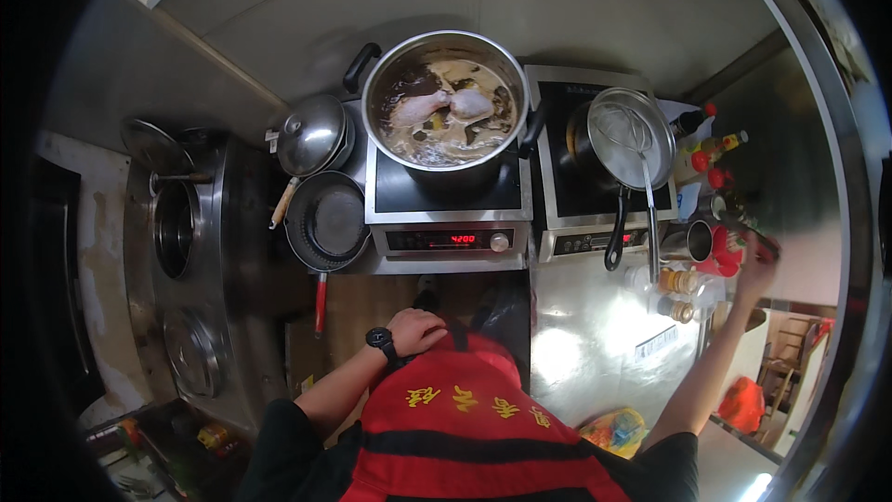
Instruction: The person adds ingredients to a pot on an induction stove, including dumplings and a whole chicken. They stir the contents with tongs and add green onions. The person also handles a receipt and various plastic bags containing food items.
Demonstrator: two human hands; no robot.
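My left hand [416, 332], with a watch on its wrist, rests at the front of my red apron [467, 397] and holds nothing visible. Out to the far right my right hand [758, 266] is blurred, around the end of a dark, elongated object [749, 229] that I cannot identify, above a red container [721, 254]. A large steel pot [373, 129] stands on the middle induction cooker [446, 195]. Two pale poultry drumsticks [470, 104] lie in its brown, foamy liquid. On the right cooker [557, 188], a black-handled pan [670, 153] holds whitish contents and a wire skimmer [648, 188].
A red-handled frying pan [327, 219] and a lidded pan [310, 132] stand left of the middle cooker. Sauce bottles [711, 146], a steel cup [697, 242] and spice jars [676, 281] crowd the right side. A steel counter [592, 335] lies before them.
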